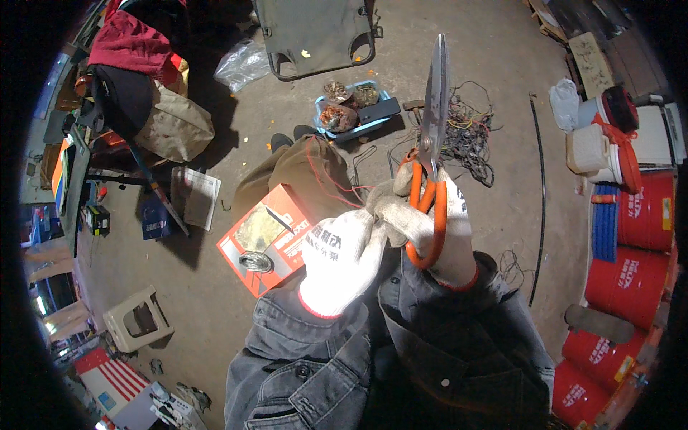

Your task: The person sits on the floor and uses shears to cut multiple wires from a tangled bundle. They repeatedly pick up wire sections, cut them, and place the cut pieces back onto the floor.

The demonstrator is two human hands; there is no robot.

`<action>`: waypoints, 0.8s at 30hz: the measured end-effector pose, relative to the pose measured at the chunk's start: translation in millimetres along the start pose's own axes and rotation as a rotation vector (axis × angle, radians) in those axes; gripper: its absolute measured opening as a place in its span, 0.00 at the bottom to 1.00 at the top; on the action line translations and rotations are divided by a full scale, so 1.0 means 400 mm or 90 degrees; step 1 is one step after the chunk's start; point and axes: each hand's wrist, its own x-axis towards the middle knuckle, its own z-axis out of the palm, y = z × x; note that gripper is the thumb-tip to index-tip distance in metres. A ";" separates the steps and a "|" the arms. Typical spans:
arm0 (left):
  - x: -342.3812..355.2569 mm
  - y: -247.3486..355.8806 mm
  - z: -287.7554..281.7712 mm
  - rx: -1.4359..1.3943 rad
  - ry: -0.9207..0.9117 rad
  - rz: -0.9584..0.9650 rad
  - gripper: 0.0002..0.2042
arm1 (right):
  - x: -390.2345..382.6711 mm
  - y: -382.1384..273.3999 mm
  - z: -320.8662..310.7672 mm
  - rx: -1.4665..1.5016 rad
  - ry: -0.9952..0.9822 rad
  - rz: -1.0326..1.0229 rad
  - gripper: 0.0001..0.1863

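Both my hands wear white cotton gloves with red cuffs, and their fingertips meet in front of me. My right hand (pixel 430 215) is closed on a pair of large scissors (pixel 433 115) with orange handles, blades pointing away from me. With its fingers pinched, my left hand (pixel 344 244) grips a thin red wire (pixel 338 192) that trails over my brown trouser leg (pixel 283 175). The wire's end between the gloves is hidden. Left of my left hand lies an orange-and-white cardboard box (pixel 290 261), bearing a coil of silvery wire (pixel 256 262) and a dark pointed piece (pixel 278 217).
A blue tray (pixel 380 127) with bags and a dark phone-like slab (pixel 378 110) stands ahead. Beside it lies a tangled wire heap (pixel 469 136). Red drums (pixel 623 279) line the right; a beige stool (pixel 138 319) sits at left. A folding seat (pixel 315 36) is farther off.
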 end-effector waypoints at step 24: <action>0.104 -0.140 -0.100 0.369 0.416 -0.061 0.24 | -0.090 0.127 -0.314 0.045 0.398 -0.174 0.13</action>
